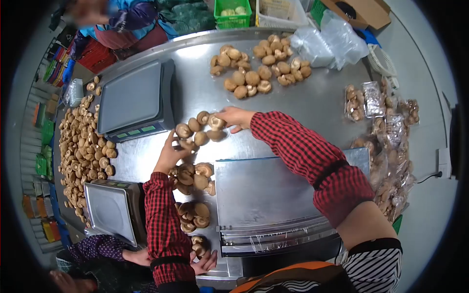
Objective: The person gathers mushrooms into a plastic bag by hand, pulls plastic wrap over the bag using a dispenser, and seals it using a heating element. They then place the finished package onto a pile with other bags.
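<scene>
Both hands (172, 156) (235, 118) touching mushroom cluster (200, 138) on metal table (327, 90); loose mushroom pile (83, 151), scales (129, 95) farther left.

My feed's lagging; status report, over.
Left hand and right hand flanking mushroom cluster. Cluster on steel table, beside large scale. Co-worker's hand apart, by lower mushrooms; nothing seen in the way.

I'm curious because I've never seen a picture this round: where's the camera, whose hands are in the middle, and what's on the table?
There's no robot here. The camera is worn on someone's head, looking down, and takes this one picture. Their own left hand and right hand curve around a small group of mushrooms; I can't tell how firmly. On the shiny table are a big mushroom pile, two scales and wrapped packs. The hand near the bottom belongs to another person.
</scene>
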`<state>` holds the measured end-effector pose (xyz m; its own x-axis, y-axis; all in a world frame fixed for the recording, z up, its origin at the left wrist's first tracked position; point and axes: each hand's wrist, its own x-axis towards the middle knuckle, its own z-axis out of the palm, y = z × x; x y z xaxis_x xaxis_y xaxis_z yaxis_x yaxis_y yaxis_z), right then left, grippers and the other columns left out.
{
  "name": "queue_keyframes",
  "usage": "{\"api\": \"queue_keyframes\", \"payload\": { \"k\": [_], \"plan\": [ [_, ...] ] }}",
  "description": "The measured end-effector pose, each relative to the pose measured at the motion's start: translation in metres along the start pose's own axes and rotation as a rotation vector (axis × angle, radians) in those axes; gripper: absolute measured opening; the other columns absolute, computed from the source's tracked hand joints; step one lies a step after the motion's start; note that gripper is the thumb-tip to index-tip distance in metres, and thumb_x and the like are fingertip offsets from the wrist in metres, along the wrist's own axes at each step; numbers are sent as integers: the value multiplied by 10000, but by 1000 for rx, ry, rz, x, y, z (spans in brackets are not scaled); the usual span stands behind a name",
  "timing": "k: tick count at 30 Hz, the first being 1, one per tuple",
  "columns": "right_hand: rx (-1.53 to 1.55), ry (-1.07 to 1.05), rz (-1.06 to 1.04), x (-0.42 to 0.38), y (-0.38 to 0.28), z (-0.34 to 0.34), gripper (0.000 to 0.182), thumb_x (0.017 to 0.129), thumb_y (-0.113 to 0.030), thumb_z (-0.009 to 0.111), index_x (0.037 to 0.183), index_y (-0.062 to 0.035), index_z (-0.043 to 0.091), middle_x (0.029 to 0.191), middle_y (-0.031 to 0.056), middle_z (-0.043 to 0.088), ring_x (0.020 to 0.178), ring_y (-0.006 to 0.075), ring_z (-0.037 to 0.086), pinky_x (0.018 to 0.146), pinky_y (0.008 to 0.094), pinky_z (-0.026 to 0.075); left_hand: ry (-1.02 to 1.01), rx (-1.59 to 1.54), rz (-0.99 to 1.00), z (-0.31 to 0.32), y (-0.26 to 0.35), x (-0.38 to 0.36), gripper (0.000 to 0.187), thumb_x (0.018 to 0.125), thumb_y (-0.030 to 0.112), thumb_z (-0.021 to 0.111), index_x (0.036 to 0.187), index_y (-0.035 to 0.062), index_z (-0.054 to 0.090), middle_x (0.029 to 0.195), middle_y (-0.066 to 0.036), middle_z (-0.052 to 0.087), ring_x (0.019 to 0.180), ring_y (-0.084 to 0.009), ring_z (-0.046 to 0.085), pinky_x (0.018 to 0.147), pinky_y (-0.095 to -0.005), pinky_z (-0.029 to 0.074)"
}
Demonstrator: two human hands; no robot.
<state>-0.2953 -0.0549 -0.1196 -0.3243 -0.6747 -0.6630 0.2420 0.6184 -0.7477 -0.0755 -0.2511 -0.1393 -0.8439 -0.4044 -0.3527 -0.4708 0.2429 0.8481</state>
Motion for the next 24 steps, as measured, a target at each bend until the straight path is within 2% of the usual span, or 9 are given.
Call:
{"api": "queue_keyframes", "payload": {
  "k": [2, 6, 9, 12, 14, 20, 21, 22, 24],
  "plan": [
    [95, 40, -24, 26, 15, 6, 517, 900, -421, 586, 1251, -42, 560, 1157, 129, 613, 1056, 260, 609, 814, 447, 536, 62, 1, -46, 10, 7, 4, 978, 672, 73, 822, 1472, -1, 263, 1238, -206, 528, 1084, -282, 601, 897, -364, 530],
    [164, 208, -82, -14, 2, -10, 471, 884, -386, 619, 1186, -30, 561, 1035, 92, 628, 945, 213, 611, 743, 414, 529, 143, -8, -5, 28, 49, -2, 930, 658, 126, 847, 1420, 20, 324, 1192, -180, 538, 1016, -267, 621, 832, -358, 545],
    [243, 302, -212, -72, -8, -31, 449, 886, -386, 652, 1171, -62, 526, 1007, 39, 604, 915, 130, 544, 691, 339, 477, 174, -46, 184, 32, 101, -27, 893, 657, 165, 877, 1381, 31, 371, 1133, -152, 524, 954, -236, 613, 761, -322, 550],
    [286, 210, -280, -171, -14, -50, 446, 933, -417, 596, 1209, -75, 517, 1077, 57, 584, 966, 146, 540, 740, 348, 480, 116, -136, 282, 49, 157, -73, 877, 683, 142, 868, 1386, 13, 359, 1131, -148, 502, 936, -215, 604, 742, -310, 546],
    [270, 297, -263, -230, 3, -52, 460, 942, -426, 582, 1215, -61, 523, 1104, 67, 582, 986, 158, 549, 760, 359, 493, 43, -171, 297, 74, 190, -114, 855, 706, 142, 855, 1382, -20, 357, 1165, -161, 487, 940, -209, 603, 731, -301, 546],
    [308, 412, -66, -349, 125, -45, 505, 955, -412, 571, 1246, -3, 523, 1213, 115, 576, 1113, 218, 565, 873, 397, 531, -128, -96, 243, 177, 174, -189, 900, 651, 260, 890, 1355, -22, 406, 1107, -171, 536, 933, -233, 617, 737, -334, 539],
    [290, 436, -10, -364, 134, -37, 523, 980, -390, 542, 1314, 9, 478, 1214, 114, 568, 1119, 211, 563, 891, 398, 529, -135, -50, 230, 189, 172, -199, 905, 652, 262, 890, 1358, -23, 401, 1115, -175, 535, 938, -235, 614, 749, -336, 538],
    [303, 419, -16, -372, 151, -33, 527, 982, -376, 546, 1328, 14, 471, 1222, 109, 570, 1109, 221, 570, 893, 406, 529, -143, -4, 214, 198, 174, -210, 909, 653, 263, 890, 1361, -25, 397, 1122, -178, 535, 943, -237, 610, 760, -337, 536],
    [316, 452, -205, -382, 179, -28, 549, 943, -394, 591, 1298, 16, 510, 1238, 158, 582, 1091, 250, 586, 856, 394, 527, -130, -25, 233, 206, 175, -234, 878, 678, 243, 876, 1356, -40, 394, 1146, -182, 532, 944, -240, 601, 759, -338, 536]
  ]
}}
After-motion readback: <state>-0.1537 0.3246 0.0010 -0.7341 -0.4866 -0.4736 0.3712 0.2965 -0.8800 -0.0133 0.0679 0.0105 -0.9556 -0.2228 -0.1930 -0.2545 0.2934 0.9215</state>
